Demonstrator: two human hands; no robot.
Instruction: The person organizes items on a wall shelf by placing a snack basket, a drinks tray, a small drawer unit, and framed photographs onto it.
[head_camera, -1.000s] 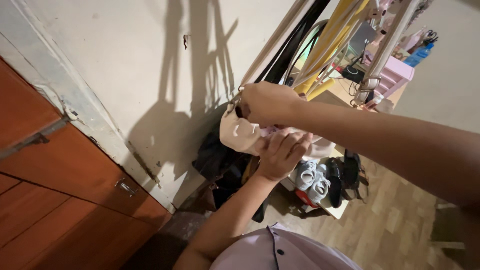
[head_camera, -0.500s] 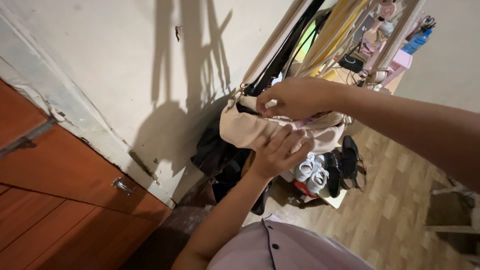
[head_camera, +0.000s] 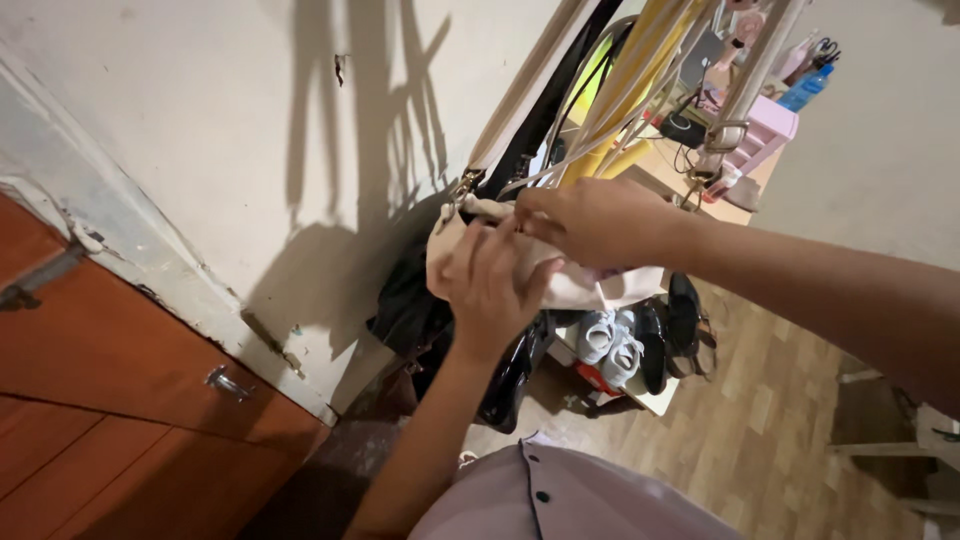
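Head view. Since the earlier frame the left hand (head_camera: 490, 285) has been raised from the underside of the cream handbag (head_camera: 580, 288) to its upper front, and the bag has been drawn slightly toward the frame's left.

Item held: one cream handbag, hung at frame centre by its strap (head_camera: 520, 85) against the pale wall (head_camera: 200, 130). It is pressed by the left hand, fingers spread flat over the front; its top edge is pinched by the right hand (head_camera: 600, 220), fingers closed on the rim.

Obstructions: several straps, cream, black and yellow, are crowded at upper centre. One black bag (head_camera: 420, 310) hangs just behind and below.

Below, lower centre: one pair of pale sneakers (head_camera: 610, 345), dark shoes (head_camera: 680, 325) beside them.

Edges: wooden door (head_camera: 110, 400) at lower left; open wooden floor (head_camera: 760, 430) at lower right.
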